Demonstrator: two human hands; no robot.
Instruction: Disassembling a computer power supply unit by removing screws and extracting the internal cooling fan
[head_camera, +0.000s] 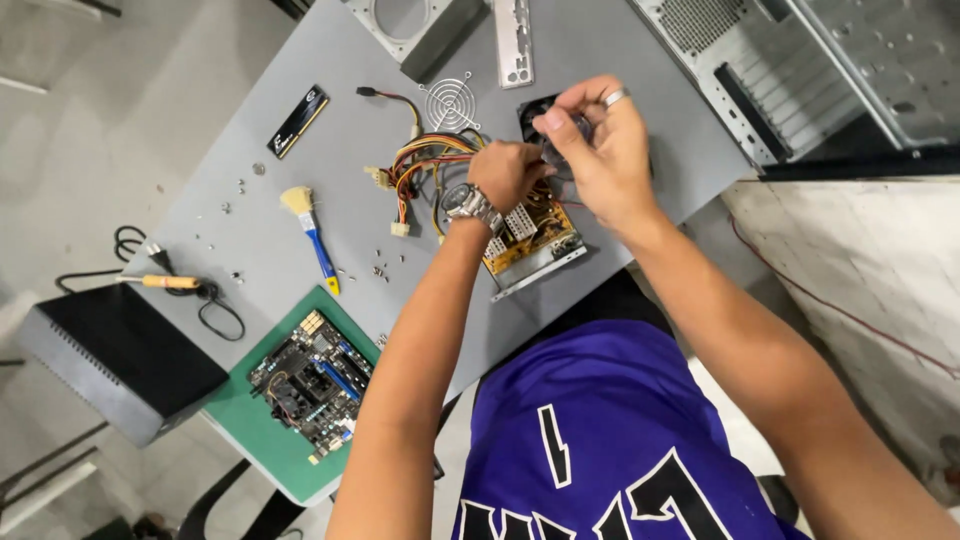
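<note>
Power supply board (535, 235), upper centre of frame on grey table (300, 190): tan circuit board on a metal tray, white heat sinks, bundle of red/yellow/black wires (425, 160) fanning off to its left with white connectors. Black fan (533, 112) just above it, mostly covered by fingers.

Left hand (507, 172) clenched over the board's upper edge, watch on wrist; whatever sits inside the fist can't be made out. Right hand (597, 150) pinching the fan housing between thumb and fingers, ring on one finger. Fan blades and its wire run hidden behind both hands.

Left to right across table: black box (110, 360) off the lower-left edge, soldering iron (165, 282) with looped cord, loose screws (240, 185) too small to count, black memory stick (298, 121), yellow-bristle brush (312, 232) with blue handle, motherboard (312, 382) on green mat (265, 435) overhanging the near table edge. Wire fan guard (449, 103) and metal plate (512, 40) at top centre; plate and grey housing (415, 30) cut off by top edge. Open computer case (800, 70) at upper right, cropped.

Open table between brush and wires; board tray close to the near edge.
</note>
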